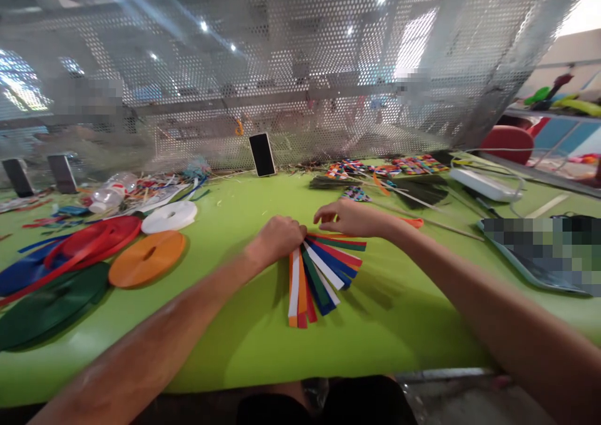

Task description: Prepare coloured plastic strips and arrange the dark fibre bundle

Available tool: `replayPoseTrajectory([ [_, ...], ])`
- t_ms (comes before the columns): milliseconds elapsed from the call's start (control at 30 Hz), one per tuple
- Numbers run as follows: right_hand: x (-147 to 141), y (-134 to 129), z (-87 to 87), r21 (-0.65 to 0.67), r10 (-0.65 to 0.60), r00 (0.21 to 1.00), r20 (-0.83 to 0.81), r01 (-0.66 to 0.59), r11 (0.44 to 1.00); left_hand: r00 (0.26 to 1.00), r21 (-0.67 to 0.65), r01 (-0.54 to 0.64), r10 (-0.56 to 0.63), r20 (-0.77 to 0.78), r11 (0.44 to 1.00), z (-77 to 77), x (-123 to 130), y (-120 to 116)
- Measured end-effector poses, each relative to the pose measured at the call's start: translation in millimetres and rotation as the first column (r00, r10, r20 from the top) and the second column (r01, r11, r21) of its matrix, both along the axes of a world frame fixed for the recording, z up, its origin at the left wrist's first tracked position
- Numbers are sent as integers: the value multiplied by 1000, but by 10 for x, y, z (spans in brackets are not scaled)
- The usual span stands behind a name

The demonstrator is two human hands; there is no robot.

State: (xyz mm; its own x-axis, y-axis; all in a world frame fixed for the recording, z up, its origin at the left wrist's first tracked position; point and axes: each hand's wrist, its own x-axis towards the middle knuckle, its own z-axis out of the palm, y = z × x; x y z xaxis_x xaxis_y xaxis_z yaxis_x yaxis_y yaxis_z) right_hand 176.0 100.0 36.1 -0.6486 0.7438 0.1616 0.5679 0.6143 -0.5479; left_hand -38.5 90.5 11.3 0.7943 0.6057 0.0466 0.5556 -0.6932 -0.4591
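Note:
A fan of coloured ribbon strips [319,275], white, orange, red, green and blue, lies on the green table [244,337]. My left hand [279,237] is closed over the top end of the strips where they meet. My right hand [350,217] hovers just right of it, fingers loosely spread, touching the uppermost strips near their gathered end. The strips fan out toward me and to the right.
Ribbon rolls lie at left: orange [146,257], white [169,216], red [101,236], green [47,303]. A phone [261,154] leans on the perforated metal screen [328,68]. Woven coloured pieces [413,163], sticks and a white device [486,184] sit at back right.

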Motion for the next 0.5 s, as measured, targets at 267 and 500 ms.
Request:
replayPoseTrajectory([
  [267, 26, 127, -129, -447, 84, 976, -201, -167, 879, 951, 166, 296, -307, 44, 941, 84, 27, -129],
  [500, -198, 34, -249, -512, 14, 948, -318, -184, 839, 890, 159, 314, -348, 294, 936, 148, -2, -117],
])
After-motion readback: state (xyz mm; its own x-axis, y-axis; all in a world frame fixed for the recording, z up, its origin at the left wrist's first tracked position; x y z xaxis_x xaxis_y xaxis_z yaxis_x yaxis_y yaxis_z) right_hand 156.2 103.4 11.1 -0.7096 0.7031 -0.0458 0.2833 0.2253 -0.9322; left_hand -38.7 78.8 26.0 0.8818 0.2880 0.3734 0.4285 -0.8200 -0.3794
